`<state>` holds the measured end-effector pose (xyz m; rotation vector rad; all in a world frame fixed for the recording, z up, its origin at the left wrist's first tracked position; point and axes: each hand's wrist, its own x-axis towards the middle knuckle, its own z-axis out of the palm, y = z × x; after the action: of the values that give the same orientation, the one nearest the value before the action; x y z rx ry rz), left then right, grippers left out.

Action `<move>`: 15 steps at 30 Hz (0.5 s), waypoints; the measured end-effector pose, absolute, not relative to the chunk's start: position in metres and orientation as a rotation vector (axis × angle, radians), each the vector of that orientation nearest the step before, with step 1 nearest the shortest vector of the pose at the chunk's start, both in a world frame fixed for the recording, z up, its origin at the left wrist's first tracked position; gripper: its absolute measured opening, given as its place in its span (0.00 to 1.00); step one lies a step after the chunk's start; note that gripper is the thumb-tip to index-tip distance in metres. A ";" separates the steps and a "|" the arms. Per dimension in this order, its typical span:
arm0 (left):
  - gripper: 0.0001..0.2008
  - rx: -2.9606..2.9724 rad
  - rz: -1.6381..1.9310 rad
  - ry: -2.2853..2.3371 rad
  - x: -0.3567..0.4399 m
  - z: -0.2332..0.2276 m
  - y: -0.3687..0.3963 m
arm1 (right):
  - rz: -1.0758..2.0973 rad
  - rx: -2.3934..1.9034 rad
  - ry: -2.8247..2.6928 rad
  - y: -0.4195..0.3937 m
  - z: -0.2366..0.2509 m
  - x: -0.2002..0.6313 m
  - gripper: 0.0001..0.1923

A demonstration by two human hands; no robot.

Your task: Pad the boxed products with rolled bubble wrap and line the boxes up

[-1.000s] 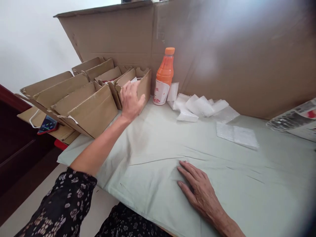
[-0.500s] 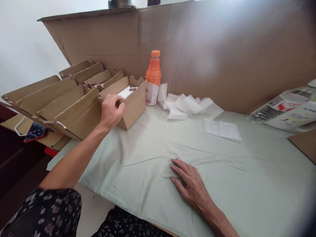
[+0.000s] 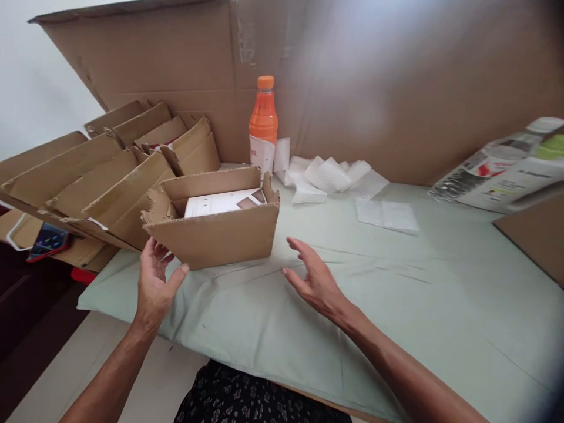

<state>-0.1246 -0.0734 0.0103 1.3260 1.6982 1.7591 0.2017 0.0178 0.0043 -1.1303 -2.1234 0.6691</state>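
Note:
An open-topped cardboard box stands on the green cloth in front of me, its long side facing me. Inside it lies a white box with a dark patterned part at its right end. My left hand is at the cardboard box's lower left corner, thumb and fingers spread; whether the fingertips touch it I cannot tell. To the right of the box, my right hand hovers above the cloth, thumb apart from the fingers and nothing in it.
Several more cardboard boxes crowd the left. Behind stand an orange bottle and folded bubble-wrap pieces. A flat bubble-wrap sheet lies at right, near a clear plastic bottle. A tall cardboard panel closes the back.
The cardboard box has come away from the row, nearer to me and turned broadside. My left hand has let go of its edge and moved down; my right hand has lifted off the cloth.

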 end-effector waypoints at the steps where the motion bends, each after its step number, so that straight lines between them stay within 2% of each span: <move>1: 0.39 1.260 1.706 1.676 -0.122 0.007 -0.068 | 0.728 -1.112 -2.115 0.022 0.008 0.190 0.31; 4: 0.31 1.167 1.595 1.684 -0.112 0.003 -0.056 | 0.890 -1.068 -2.060 0.030 0.015 0.170 0.34; 7: 0.29 1.174 1.550 1.710 -0.100 0.005 -0.050 | 0.946 -1.103 -1.954 0.028 0.015 0.175 0.35; 15: 0.30 1.313 1.397 1.508 -0.035 0.008 -0.003 | 0.767 -1.305 -1.717 0.018 0.011 0.248 0.26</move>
<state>-0.0354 -0.0034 0.0084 1.3132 1.5076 1.3968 0.2483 0.0178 0.0111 -1.3054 -1.7167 0.7668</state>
